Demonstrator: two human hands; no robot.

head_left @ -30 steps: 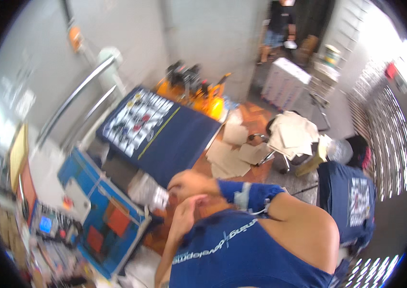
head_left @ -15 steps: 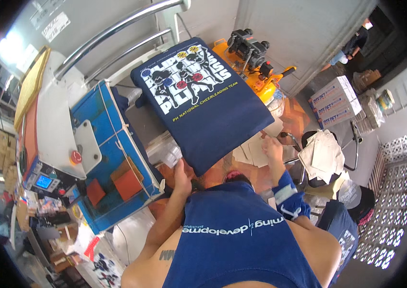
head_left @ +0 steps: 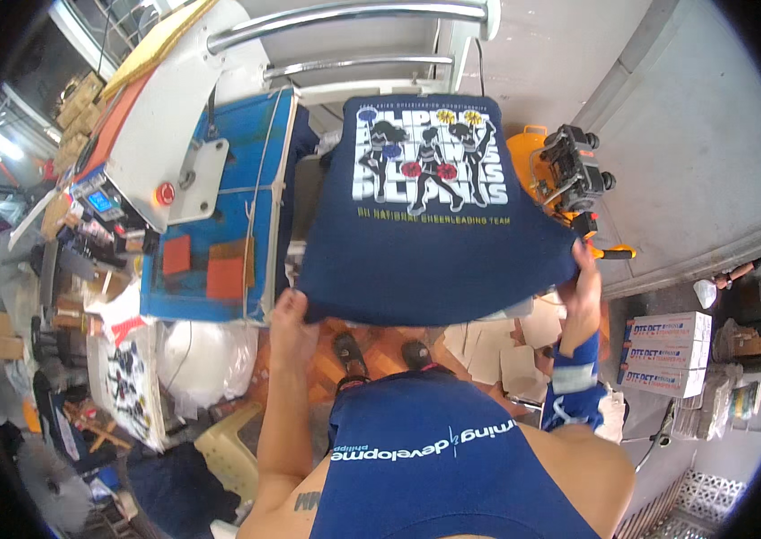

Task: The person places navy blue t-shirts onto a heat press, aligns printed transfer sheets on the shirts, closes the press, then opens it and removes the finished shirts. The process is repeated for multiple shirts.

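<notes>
Gripping navy-blue fabric T-shirt (head_left: 425, 269) w/ both hands, by near corners. Clamped on L corner w/ left hand (head_left: 290, 321); clamped on R corner w/ right hand (head_left: 586, 271). Can't tell finger placement under cloth. Spread approx. flat betw. hands, print up: white block lettering, figs w/ red, blue + yellow pom-poms, yellow line below. See, just L of T-shirt, blue flat rectangular panel (head_left: 255, 166) w/ orange-red square pads (head_left: 225, 278) on top; beside that, white machine housing w/ round red button (head_left: 165, 193). Note, past far end, shiny chrome tubular bar (head_left: 353, 13); to R, yellow-orange machine w/ black motor (head_left: 569, 171). Spot loose beige sheets (head_left: 491, 350) on reddish patterned floor (head_left: 380, 345), nr. R hand.
</notes>
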